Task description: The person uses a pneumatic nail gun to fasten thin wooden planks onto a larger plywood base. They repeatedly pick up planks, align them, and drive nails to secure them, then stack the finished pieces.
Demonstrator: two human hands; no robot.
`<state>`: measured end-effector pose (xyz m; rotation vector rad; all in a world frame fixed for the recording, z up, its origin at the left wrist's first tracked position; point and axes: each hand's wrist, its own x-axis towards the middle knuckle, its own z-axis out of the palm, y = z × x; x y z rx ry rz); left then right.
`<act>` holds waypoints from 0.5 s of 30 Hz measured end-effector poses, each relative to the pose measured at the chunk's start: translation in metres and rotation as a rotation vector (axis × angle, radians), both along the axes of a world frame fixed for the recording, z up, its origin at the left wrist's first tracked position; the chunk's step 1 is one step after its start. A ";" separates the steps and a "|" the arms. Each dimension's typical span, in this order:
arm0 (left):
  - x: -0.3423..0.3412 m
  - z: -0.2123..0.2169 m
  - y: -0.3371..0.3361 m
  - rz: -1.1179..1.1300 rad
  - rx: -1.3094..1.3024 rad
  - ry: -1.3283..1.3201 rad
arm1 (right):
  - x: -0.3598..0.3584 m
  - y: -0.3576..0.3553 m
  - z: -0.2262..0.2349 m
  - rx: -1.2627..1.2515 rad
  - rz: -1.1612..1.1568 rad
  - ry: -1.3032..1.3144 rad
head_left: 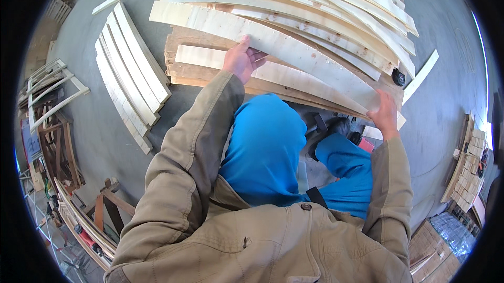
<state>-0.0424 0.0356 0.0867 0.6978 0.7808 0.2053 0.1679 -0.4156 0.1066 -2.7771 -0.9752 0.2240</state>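
A long pale wooden board (310, 60) lies slantwise in front of me, and both hands are on it. My left hand (243, 61) grips its near edge left of the middle, thumb on top and fingers beneath. Near the board's right end my right hand (386, 112) is closed on the edge, its fingers partly hidden. Another pale board (202, 56) lies just below it, on a brown wooden surface (184, 36). Beyond them spreads a pile of long thin boards (294, 2), loosely overlapping.
Several boards (128, 68) lie together on the grey floor (79, 62) at left. A black tape measure (398, 77) sits by the pile's right end. Wooden frames (58, 97) stand far left. Stacked wood blocks (467, 165) are at right. A red object (366, 145) lies near my foot.
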 end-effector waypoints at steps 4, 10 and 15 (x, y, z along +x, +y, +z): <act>-0.003 -0.014 -0.009 -0.022 -0.022 0.019 | -0.002 -0.004 -0.005 -0.063 -0.031 -0.003; -0.042 -0.075 -0.026 -0.014 -0.131 0.283 | -0.007 -0.011 -0.029 -0.148 -0.002 0.114; -0.059 -0.113 -0.025 -0.159 -0.164 0.352 | -0.014 -0.009 -0.036 -0.224 0.056 0.128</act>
